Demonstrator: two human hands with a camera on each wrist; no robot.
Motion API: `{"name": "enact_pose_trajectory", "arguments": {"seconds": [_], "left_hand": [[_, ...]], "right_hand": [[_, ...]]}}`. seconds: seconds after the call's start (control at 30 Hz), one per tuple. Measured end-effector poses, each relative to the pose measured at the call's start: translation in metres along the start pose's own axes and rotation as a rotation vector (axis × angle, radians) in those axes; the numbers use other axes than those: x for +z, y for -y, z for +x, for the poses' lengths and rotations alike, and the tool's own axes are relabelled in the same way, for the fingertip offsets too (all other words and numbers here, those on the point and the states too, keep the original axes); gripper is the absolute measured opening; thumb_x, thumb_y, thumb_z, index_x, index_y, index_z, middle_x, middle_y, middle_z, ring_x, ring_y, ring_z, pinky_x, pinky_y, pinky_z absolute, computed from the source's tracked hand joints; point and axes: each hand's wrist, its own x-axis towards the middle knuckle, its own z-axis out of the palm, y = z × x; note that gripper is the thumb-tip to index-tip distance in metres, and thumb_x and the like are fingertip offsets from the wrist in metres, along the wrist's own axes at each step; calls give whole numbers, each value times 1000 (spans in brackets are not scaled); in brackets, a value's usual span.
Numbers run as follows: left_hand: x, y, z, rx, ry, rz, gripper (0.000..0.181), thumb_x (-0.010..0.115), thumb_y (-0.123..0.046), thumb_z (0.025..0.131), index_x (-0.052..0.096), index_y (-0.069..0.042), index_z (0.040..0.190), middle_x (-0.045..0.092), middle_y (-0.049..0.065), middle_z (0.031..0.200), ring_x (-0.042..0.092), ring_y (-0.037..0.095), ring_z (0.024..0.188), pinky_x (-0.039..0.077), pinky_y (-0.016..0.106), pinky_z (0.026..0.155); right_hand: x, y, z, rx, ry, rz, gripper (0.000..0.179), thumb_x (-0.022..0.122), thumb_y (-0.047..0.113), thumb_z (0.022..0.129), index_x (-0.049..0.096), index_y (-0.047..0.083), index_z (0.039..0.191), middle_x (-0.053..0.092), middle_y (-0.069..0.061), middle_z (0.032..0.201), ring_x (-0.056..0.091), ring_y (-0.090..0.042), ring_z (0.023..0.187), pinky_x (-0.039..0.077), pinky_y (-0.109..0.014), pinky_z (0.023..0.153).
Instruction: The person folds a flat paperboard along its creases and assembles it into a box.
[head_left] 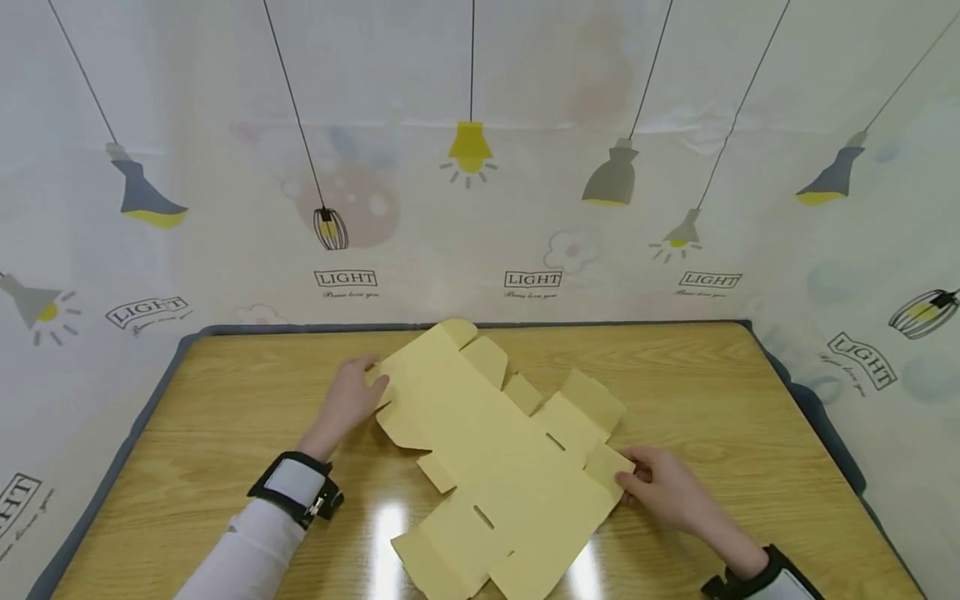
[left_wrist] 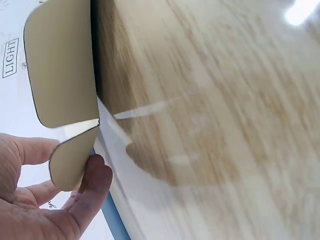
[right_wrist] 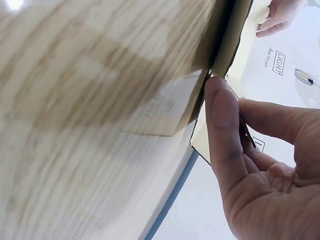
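Note:
A flattened cardboard box blank, tan, with flaps and narrow slots, lies diagonally across the middle of the table in the head view. My left hand grips its far left end. In the left wrist view, the thumb and fingers stand on either side of a small rounded flap, below a larger flap. At the blank's right side, my right hand pinches a side flap between thumb and fingers. The right wrist view shows those fingers along the cardboard's edge, which is partly hidden behind them.
The wood-grain table has a dark blue border along its back and sides. A pale cloth printed with hanging lamps surrounds it. Each wrist wears a black strap, such as the left wristband.

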Motion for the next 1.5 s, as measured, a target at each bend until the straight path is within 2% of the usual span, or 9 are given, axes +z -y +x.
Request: {"name": "enact_pose_trajectory", "arguments": {"seconds": [0.13, 0.3, 0.47, 0.6, 0.7, 1.0, 1.27, 1.4, 1.5], "left_hand": [[-7, 5, -3, -5, -22, -2, 47, 55, -10, 103, 55, 11, 144, 58, 37, 143, 55, 51, 135, 48, 62, 114], [-14, 8, -6, -24, -19, -23, 41, 54, -8, 102, 62, 9, 138, 66, 34, 134, 63, 47, 125, 54, 58, 104], [-21, 12, -13, -22, -13, -16, 40, 56, -9, 101, 64, 7, 136, 70, 32, 123, 69, 44, 112, 59, 53, 93], [-25, 16, -20, 1, 9, -26, 39, 60, -9, 100, 64, 9, 135, 70, 33, 120, 70, 44, 109, 61, 52, 90], [-27, 20, -28, -1, 41, -42, 41, 61, -10, 101, 62, 9, 138, 70, 32, 121, 71, 43, 107, 62, 50, 87], [-26, 19, -67, -45, 91, -110, 61, 64, -8, 100, 43, 9, 154, 69, 34, 124, 77, 40, 99, 66, 38, 74], [-13, 12, -102, -86, 91, -224, 64, 67, -1, 96, 41, 12, 153, 72, 29, 114, 79, 36, 94, 67, 36, 71], [-12, 10, -111, -104, 84, -198, 63, 71, -3, 94, 46, 11, 150, 74, 22, 108, 79, 30, 91, 64, 31, 69], [-17, 9, -112, -96, 86, -93, 58, 71, -10, 96, 51, 12, 146, 77, 20, 107, 78, 30, 94, 62, 35, 72]], "right_hand": [[-4, -1, 8, -25, 6, -45, 27, 64, 6, 102, 67, -9, 124, 76, -8, 87, 66, -9, 67, 54, -22, 57], [-12, 0, 24, -104, 16, -128, 29, 63, 3, 101, 66, -13, 124, 74, -8, 79, 66, -12, 64, 50, -21, 54], [-25, 7, 46, -183, 41, -239, 19, 65, 1, 97, 71, -9, 113, 70, -5, 73, 57, -5, 59, 44, -19, 53], [-37, 12, 66, -165, 101, -287, 21, 65, 3, 98, 70, -7, 115, 67, -4, 80, 49, -3, 63, 43, -20, 56], [-44, 14, 82, -147, 123, -311, 28, 64, 6, 100, 67, -11, 123, 68, -8, 85, 52, -6, 66, 44, -21, 59], [-49, 18, 119, -66, 72, -313, 38, 63, 9, 102, 61, -15, 131, 66, -19, 99, 62, -21, 81, 50, -28, 67], [-47, 18, 136, -60, -6, -291, 39, 63, 9, 102, 60, -15, 133, 62, -16, 98, 51, -21, 83, 43, -29, 70], [-45, 18, 136, -47, -35, -274, 40, 63, 10, 102, 60, -13, 134, 60, -15, 98, 53, -22, 85, 43, -29, 70], [-45, 16, 130, -43, -69, -240, 43, 63, 13, 102, 58, -14, 136, 66, -24, 107, 62, -29, 93, 51, -32, 74]]}}
